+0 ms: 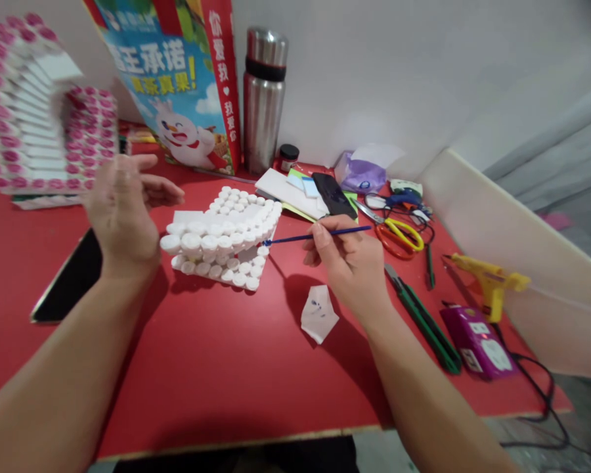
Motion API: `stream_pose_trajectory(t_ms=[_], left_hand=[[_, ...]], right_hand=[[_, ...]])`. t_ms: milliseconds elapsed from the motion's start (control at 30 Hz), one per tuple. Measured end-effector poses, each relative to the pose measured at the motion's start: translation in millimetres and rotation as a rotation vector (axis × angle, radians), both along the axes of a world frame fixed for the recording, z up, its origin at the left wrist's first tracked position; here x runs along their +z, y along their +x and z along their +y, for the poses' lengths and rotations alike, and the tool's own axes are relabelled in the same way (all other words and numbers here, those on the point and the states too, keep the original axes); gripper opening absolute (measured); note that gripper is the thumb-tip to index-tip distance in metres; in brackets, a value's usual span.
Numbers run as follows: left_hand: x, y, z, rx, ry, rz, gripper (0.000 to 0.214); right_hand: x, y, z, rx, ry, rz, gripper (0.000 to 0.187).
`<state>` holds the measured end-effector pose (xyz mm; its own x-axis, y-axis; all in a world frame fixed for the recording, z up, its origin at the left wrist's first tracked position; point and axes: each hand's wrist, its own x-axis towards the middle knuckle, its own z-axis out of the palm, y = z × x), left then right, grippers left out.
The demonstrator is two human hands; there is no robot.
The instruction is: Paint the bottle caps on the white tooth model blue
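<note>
My right hand [347, 256] pinches a thin dark blue paintbrush [295, 238], held nearly level and pointing left. Its blue tip is at the right side of a small white model [217, 244] covered in round white pieces; whether it touches cannot be made out. To the left of that model, my left hand [128, 203] is raised with fingers apart and nothing in it. Below the brush lies a scrap of white paper [320, 314] with blue smudges. A larger model with pink and white round pieces [42, 121] stands behind my left hand.
On the red table [246, 368] are a green utility knife [431, 328], scissors [398, 236], a yellow glue gun [492, 282], a purple box [477, 341] with a cable, and a phone [332, 194]. A steel flask [264, 98] and printed bag [172, 85] stand behind.
</note>
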<state>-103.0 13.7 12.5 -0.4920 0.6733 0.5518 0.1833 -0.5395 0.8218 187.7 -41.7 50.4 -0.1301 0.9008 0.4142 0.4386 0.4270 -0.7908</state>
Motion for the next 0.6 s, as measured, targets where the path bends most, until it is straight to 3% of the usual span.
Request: stream_pose_trajectory(t_ms=[400,600], left_hand=[[6.1,4.1,-2.3,0.005,0.004,-0.028,0.041],[7.1,4.3,-1.3,0.006,0.01,-0.047,0.047]], right_hand=[[-1.5,-0.1,0.1,-0.01,-0.005,0.01,0.026],[-2.9,0.7,1.3,-0.015,0.002,0.033,0.026]])
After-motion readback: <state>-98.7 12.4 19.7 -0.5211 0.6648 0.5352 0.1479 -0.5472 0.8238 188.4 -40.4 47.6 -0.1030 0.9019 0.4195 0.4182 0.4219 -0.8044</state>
